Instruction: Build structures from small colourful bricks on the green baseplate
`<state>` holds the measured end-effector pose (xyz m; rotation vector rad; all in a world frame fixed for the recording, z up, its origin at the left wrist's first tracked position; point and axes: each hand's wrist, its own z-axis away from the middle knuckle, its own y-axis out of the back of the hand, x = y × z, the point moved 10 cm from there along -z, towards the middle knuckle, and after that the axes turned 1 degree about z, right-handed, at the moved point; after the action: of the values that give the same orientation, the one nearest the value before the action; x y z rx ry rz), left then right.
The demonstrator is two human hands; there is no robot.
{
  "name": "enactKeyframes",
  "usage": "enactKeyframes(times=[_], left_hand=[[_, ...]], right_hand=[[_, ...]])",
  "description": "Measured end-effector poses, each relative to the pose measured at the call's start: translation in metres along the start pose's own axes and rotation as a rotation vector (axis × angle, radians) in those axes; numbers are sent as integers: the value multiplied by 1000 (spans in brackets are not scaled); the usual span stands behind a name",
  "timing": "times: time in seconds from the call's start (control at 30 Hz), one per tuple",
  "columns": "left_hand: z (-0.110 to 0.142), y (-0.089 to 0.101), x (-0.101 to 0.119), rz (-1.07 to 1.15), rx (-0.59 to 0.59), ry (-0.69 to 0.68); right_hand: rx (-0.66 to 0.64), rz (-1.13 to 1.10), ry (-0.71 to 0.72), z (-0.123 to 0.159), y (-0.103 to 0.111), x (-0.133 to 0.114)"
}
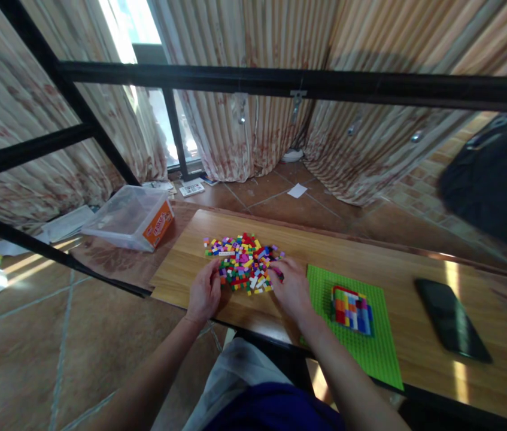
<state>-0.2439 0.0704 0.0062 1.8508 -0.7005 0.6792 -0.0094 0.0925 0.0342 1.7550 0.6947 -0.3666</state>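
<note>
Bracketing the brick pile on the wooden counter, I rest my left hand flat at the pile's near-left edge, grip released and holding nothing, seemingly to keep loose bricks from scattering. My right hand dips its fingers into the pile's right edge; whether they pinch a brick I cannot tell, the tips being buried. Right of the pile lies a green baseplate bearing a small multicoloured build, its detail too blurred to read.
</note>
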Motion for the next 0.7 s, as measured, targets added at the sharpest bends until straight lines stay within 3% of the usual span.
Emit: enactKeyframes(times=[0.17, 0.33, 0.47, 0.6, 0.7], left_hand=[[-1, -1, 0, -13, 4, -9], [-1, 0, 1, -24, 2, -13], [-2, 2, 2, -24, 6, -24], [-3, 1, 0, -30, -6, -2], [-5, 0, -2, -49, -23, 25]], right_hand=[[-33, 143, 67, -1, -23, -29], [-7, 44, 3, -3, -23, -26], [53, -319, -98, 4, -2, -11], [31, -822, -322, 24, 7, 13], [86, -1096, -441, 41, 18, 26]])
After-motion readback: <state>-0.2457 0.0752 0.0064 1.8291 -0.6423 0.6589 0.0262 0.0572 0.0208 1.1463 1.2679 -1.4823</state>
